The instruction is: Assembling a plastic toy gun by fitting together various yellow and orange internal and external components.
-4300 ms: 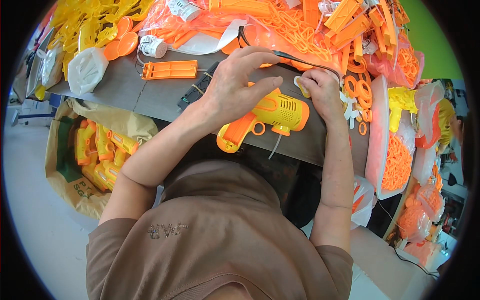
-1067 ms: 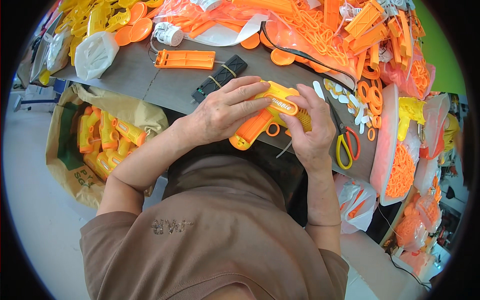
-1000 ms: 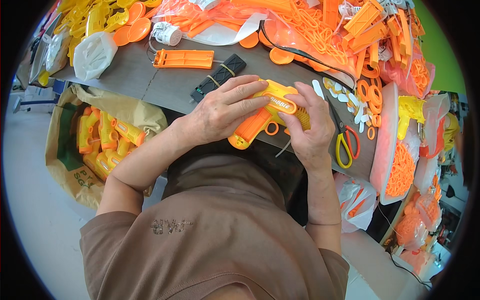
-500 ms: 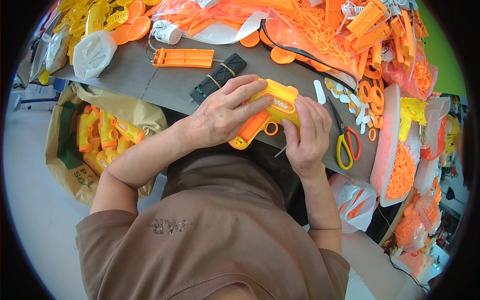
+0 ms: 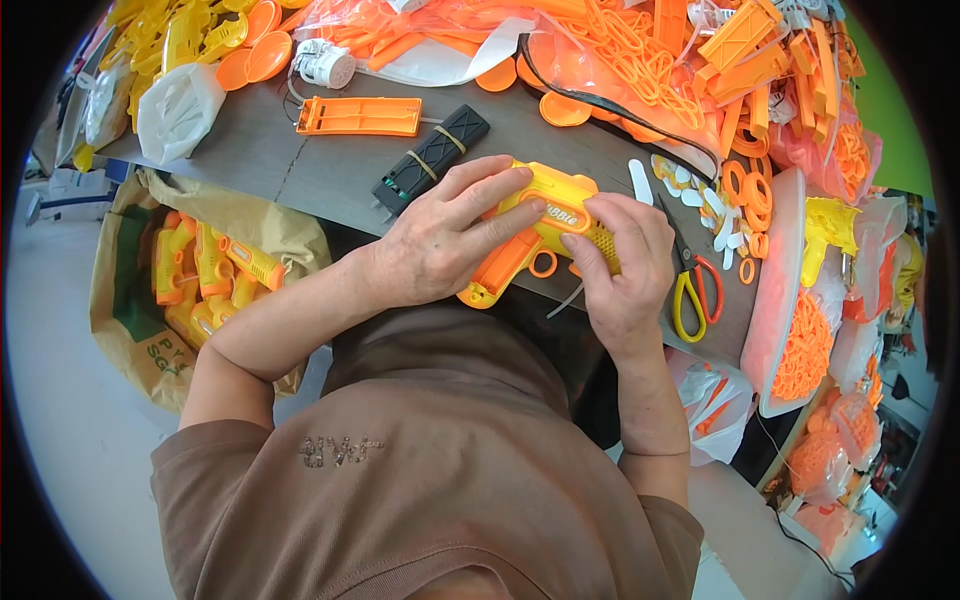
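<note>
A yellow toy gun [image 5: 553, 187] with an orange handle piece and an orange trigger ring lies across my hands at the table's front edge. From the left, my left hand [image 5: 440, 235] is closed over it, with fingers stretched across the top of its body. My right hand [image 5: 630, 268] pinches its perforated right end between thumb and fingers. A thin grey tube or wire sticks out below the gun. Just beyond my left hand lies a black box [image 5: 446, 150] with rubber bands round it. To the right of my right hand rest scissors [image 5: 688, 270] with red and yellow handles.
An orange tray-like part [image 5: 362, 116] and a white motor unit [image 5: 326, 64] lie further back. Heaped orange parts [image 5: 640, 60] line the far side. A paper bag [image 5: 215, 195] of yellow toy guns stands at left; a white bin [image 5: 765, 330] of orange rings is at right.
My right hand has shifted slightly right along the gun's end, uncovering more of its perforated part. My left hand stays on the gun. The table items appear slightly displaced with the view.
</note>
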Demonstrator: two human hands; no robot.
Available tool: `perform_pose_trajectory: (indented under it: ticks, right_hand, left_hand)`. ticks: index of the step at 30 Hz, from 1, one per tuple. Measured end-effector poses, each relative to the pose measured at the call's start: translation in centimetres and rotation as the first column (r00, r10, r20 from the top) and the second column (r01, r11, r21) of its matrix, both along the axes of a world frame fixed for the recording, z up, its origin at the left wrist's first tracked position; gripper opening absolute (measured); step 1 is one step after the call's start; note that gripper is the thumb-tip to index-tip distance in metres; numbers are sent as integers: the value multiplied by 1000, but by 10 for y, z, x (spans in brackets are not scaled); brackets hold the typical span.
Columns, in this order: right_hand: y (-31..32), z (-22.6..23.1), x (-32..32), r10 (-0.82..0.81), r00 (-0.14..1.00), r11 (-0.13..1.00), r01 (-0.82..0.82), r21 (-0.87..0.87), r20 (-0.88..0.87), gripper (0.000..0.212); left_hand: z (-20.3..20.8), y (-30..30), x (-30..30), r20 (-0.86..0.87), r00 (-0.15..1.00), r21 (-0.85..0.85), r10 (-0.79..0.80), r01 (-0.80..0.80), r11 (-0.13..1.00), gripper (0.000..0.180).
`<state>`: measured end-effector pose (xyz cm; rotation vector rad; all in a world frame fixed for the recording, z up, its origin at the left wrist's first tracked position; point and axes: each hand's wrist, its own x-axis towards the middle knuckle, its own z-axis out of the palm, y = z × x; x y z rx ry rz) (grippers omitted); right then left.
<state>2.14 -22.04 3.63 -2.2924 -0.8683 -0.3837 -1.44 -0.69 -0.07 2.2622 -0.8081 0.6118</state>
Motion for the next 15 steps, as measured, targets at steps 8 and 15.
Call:
perform_pose_trajectory:
  ticks: [8,15]
  right_hand:
    - [-1,-1,7,4,993,998,3,63,-114,26]
    - [-2,-7,4,56,998,996,-57,69,23,31]
  left_hand:
    - [-2,-1,0,21,1000,5,10,-11,1000,48]
    - [-1,-1,-2,25,1000,14,17,-17,1000,48]
